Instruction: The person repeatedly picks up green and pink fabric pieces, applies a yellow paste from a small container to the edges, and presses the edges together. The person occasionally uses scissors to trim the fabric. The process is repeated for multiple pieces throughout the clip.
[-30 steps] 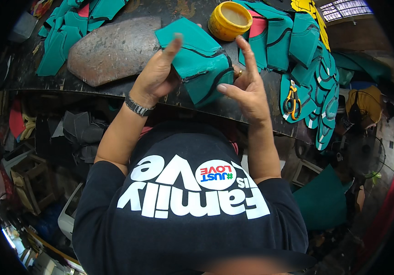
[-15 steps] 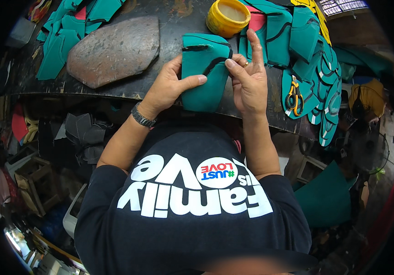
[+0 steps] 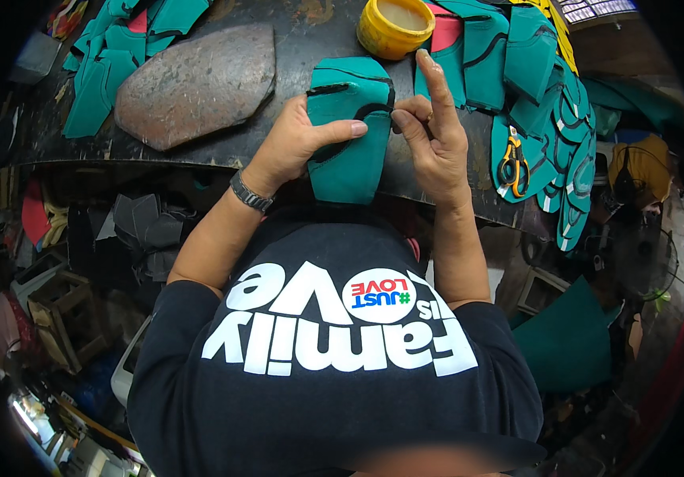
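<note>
Just over the table's near edge, a flat green cut piece [image 3: 350, 171] with black trim is held up in my left hand [image 3: 290, 147]. That thumb lies across its face; the other fingers are hidden behind it. A curved black strip [image 3: 370, 111] crosses the piece to its right edge. There my right hand [image 3: 441, 155] pinches the strip's end between thumb and a bent finger, while one finger with a pale smear points up. A yellow tub [image 3: 394, 46] of pale, cloudy stuff stands just beyond.
A large flat stone slab [image 3: 199, 87] lies on the dark table [image 3: 310, 28] at left. Green pieces are heaped at far left and right. Orange-and-black scissors [image 3: 513, 165] rest on green cutouts [image 3: 549, 171] along the right edge. A wooden stool [image 3: 68, 318] stands below left.
The green piece has shifted slightly left and toward me. My right thumb and bent finger have slid a little down along its right edge; the raised finger tilts more to the left.
</note>
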`<state>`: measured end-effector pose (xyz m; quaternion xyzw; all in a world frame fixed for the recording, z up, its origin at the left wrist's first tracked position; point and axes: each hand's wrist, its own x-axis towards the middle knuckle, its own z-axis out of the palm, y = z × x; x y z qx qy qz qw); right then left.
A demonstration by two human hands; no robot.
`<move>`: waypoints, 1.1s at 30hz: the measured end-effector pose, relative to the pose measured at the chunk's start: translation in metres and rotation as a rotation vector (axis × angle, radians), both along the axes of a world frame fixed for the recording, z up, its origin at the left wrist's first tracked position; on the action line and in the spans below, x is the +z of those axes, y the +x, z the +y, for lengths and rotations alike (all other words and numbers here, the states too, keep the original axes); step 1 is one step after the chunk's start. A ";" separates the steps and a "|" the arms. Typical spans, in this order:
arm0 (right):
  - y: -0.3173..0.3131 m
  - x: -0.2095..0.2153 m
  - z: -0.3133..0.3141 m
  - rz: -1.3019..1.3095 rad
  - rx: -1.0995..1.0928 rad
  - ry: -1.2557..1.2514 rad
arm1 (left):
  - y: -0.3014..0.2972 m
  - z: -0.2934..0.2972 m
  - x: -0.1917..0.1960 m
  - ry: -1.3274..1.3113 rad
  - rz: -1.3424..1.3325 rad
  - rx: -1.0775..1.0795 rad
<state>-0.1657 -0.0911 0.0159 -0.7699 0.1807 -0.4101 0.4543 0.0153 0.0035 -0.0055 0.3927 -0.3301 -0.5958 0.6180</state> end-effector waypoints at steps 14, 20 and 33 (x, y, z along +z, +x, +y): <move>-0.006 -0.002 0.001 -0.164 -0.034 0.340 | -0.006 -0.001 0.001 0.034 0.174 -0.078; -0.013 -0.006 -0.008 -0.377 -0.143 0.465 | -0.002 0.001 0.000 0.070 0.253 -0.079; -0.017 -0.008 0.025 0.124 -0.279 -0.029 | -0.013 -0.002 0.000 0.025 0.283 0.006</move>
